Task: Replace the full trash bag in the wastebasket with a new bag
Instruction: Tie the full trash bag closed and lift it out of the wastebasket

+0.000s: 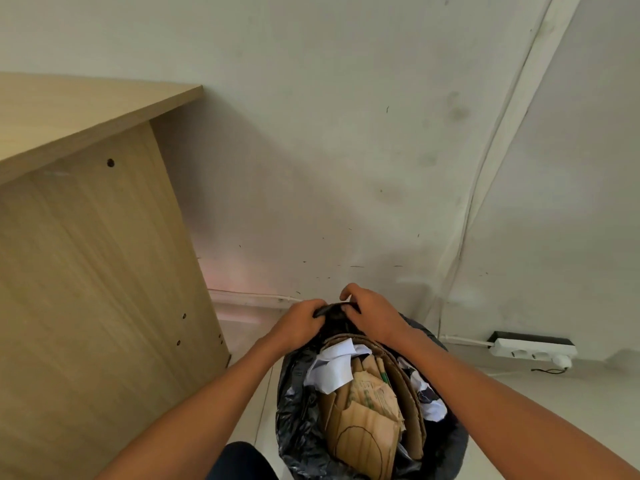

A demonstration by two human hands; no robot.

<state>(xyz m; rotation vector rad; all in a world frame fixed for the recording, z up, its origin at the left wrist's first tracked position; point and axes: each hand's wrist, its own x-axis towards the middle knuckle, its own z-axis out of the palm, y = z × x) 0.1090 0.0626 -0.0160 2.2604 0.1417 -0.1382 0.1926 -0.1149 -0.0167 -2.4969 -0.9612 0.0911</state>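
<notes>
A black trash bag (294, 403) lines a dark wastebasket (460, 441) on the floor below me. It is stuffed with brown cardboard (363, 427) and crumpled white paper (334, 367). My left hand (299, 323) and my right hand (370, 313) meet at the far rim, both pinching a bunched piece of the bag's edge between the fingers. The near rim of the bag is cut off by the frame's bottom edge.
A light wooden desk (86, 254) stands close on the left, its side panel reaching the floor. A white power strip (533, 349) with a plug lies by the wall at the right. A white cable runs along the skirting behind the basket.
</notes>
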